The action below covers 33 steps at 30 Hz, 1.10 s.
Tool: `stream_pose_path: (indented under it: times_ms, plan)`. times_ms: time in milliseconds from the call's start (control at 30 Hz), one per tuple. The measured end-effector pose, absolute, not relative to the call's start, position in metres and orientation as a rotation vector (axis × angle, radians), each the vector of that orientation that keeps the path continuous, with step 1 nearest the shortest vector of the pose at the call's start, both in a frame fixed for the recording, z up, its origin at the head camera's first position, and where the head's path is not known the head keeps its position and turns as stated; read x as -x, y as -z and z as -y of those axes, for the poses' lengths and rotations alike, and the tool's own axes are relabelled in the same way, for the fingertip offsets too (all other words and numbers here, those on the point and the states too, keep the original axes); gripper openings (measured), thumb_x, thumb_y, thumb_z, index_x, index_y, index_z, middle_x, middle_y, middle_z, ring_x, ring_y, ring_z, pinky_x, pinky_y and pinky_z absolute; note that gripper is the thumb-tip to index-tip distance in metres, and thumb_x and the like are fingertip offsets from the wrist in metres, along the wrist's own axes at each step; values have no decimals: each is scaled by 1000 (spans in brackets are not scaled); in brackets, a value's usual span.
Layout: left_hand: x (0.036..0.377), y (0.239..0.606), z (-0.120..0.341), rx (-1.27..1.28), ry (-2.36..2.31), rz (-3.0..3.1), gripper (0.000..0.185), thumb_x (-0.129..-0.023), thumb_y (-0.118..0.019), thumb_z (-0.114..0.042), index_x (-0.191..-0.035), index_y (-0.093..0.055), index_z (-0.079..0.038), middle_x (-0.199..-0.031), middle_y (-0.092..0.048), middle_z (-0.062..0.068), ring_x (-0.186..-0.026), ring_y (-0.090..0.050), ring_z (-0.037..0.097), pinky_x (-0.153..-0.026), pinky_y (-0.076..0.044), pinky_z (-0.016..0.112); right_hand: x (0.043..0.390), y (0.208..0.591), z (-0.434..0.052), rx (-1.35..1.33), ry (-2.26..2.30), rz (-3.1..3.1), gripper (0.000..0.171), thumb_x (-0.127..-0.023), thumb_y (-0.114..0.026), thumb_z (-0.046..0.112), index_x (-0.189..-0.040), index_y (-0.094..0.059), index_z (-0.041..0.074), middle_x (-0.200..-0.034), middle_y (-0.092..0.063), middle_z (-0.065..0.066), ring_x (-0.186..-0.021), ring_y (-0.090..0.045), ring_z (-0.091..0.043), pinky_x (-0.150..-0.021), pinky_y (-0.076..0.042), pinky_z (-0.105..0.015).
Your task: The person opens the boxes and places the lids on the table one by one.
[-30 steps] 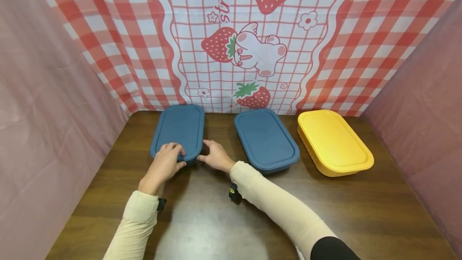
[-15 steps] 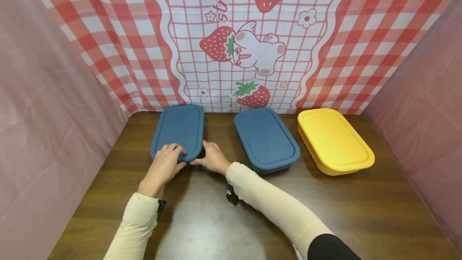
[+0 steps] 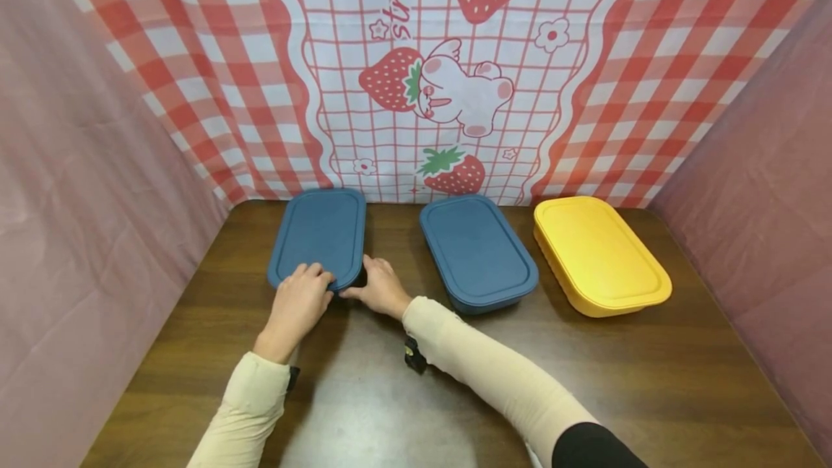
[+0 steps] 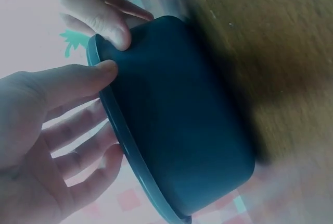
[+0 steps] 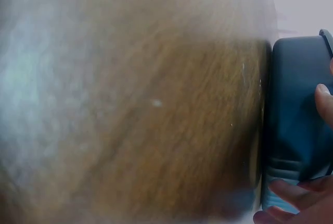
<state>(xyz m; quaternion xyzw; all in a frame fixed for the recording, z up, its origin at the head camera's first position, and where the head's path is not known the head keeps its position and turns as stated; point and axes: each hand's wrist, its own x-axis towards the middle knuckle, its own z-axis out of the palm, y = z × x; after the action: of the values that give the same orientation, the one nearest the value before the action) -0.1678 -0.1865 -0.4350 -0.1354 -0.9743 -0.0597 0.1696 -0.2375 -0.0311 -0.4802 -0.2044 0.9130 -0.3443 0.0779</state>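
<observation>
A blue rectangular food container [image 4: 177, 114] stands at the back left of the table, its matching blue lid [image 3: 323, 230] on top. My left hand [image 3: 297, 311] is at the near edge, fingers over the lid and thumb under its rim, as the left wrist view shows. Around the near right corner, my right hand [image 3: 382, 290] holds the container, thumb on the front wall and fingers along the right side. The right wrist view catches the dark container wall [image 5: 296, 94] and a few fingertips. What is inside the container is hidden by the lid.
To the right stands a second blue lidded container [image 3: 479, 251], then a yellow lidded one [image 3: 601, 255]. A strawberry-print checked cloth [image 3: 403, 136] hangs behind the wooden table [image 3: 390, 410]. Pink cloth [image 3: 84, 186] hangs on both sides.
My right thumb has moved left along the container's front, closer to the left hand, and the right hand has come slightly nearer me. The left hand stays at the lid's near edge.
</observation>
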Motion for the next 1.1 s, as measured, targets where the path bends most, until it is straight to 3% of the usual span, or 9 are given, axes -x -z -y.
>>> stream_pose_path:
  times_ms: [567,1100]
  plan:
    - [167,440,196,473,112,2624,24,-75,-83,-15,-97,-77,-9,-93,-71,4,-83,-64,28,-58,-55,45,235,482,34,571,1046,-2745,91,-82,-76,44,-147,-35,-4,-148,-46,-20,-139,-39,-33,-114,-35,-42]
    - [166,440,200,463,167,2552,25,-75,-83,-14,-98,-77,-8,-93,-73,6,-83,-65,28,-58,-55,44,233,480,34,575,1049,-2774,89,-82,-76,43,-145,-37,-6,-145,-49,-21,-131,-45,-33,-111,-38,-40]
